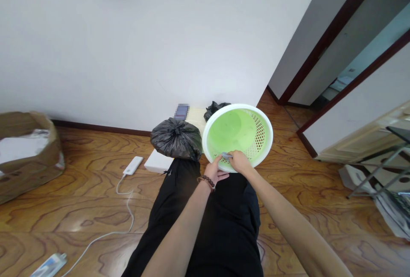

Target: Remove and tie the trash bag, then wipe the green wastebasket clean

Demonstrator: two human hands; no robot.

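Observation:
A green basket (230,129) with a white rim and holes in its side stands tilted over my lap, its opening facing me. My left hand (215,171), with a beaded bracelet on the wrist, grips the near rim, fingers beneath and thumb on top. Closed around a small grey cloth (226,155), my right hand (239,161) presses at the inner side of the near rim, beside my left thumb. A tied black bag (177,138) sits left of the basket, and another black bag (215,108) shows partly behind it.
An open cardboard box (32,170) with papers is at the far left. A white power strip (133,165) with a cable and a white box (157,161) lie on the wooden floor. A metal-legged rack (378,168) stands at the right, below a doorway.

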